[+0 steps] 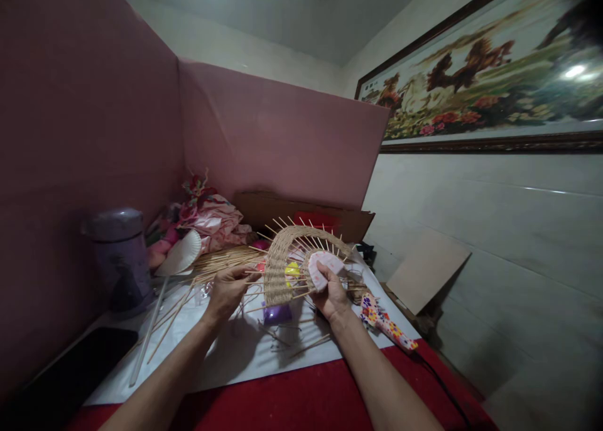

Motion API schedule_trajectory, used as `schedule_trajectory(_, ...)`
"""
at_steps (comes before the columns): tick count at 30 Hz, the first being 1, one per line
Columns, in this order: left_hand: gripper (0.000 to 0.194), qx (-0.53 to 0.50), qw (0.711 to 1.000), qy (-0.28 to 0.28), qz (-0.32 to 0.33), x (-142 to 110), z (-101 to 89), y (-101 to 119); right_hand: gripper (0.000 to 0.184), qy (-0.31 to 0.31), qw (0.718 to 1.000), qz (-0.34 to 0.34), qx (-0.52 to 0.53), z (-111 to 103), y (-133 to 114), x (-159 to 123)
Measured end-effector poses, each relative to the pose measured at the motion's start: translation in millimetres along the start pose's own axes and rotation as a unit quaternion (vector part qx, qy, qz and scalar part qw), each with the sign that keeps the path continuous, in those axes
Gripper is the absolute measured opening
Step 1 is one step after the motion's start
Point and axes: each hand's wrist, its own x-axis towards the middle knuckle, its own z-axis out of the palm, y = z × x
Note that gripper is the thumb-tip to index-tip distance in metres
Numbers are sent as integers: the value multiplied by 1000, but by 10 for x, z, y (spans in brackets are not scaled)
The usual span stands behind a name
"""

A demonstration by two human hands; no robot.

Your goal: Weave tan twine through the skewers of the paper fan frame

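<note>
A half-round woven fan (277,255) of tan cord on thin wooden sticks is held up above the table. My right hand (333,298) grips it at the pale pink-patterned half-disc (325,267) in its centre, thumb on the front. At the fan's left edge, my left hand (230,291) has its fingers pinched together by the protruding stick ends; a stick seems to be between them. Below the fan lies a purple packet (277,314), and a yellow piece (292,270) shows through the gaps between the sticks.
Loose sticks (221,262) lie behind my left hand, near a white shell-shaped fan (181,255) with a long handle. A lidded purple tumbler (120,261) and a black phone (80,362) are left. On the right lies a flowered glue-gun-like tool (386,324) with a cord.
</note>
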Motion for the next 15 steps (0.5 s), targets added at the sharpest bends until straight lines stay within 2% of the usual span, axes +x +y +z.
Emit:
schedule_trajectory(4,12,96,992,27,72,20,-75,-52,17,13,1000,4,-8,30,-10,-17)
schedule_trajectory(8,9,201,968,34,148,26,-136,-36,14,26,999,10,-25,25,-35,-7)
schedule_trajectory(15,21,333,913,34,233,16,-217,27,14,9,999,22,-41,-15,-57,37)
